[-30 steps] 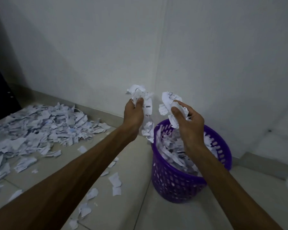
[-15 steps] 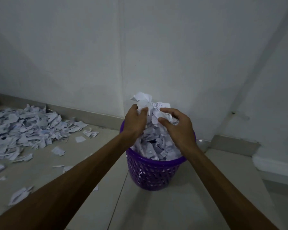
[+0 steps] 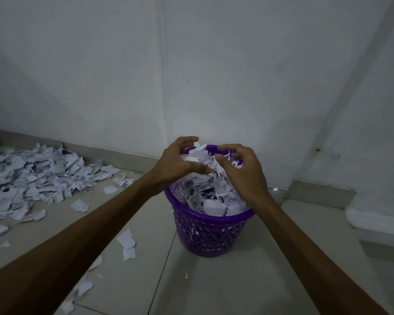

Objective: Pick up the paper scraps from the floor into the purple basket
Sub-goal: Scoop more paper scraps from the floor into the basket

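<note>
while your left hand [image 3: 178, 163] and right hand [image 3: 241, 171] hover half-spread over the purple basket [image 3: 210, 233], gripping nothing i can make out, it sits heaped; a big pile of paper scraps [image 3: 27, 180] remains far left.

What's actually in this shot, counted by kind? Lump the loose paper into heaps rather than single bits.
Hands: 2, the left hand and the right hand, both over the basket.
Purple basket: 1, filled with paper scraps.
Big paper heap on the floor: 1.
Stray floor scraps, such as one pair: too scattered to count.
Total: 4.
</note>
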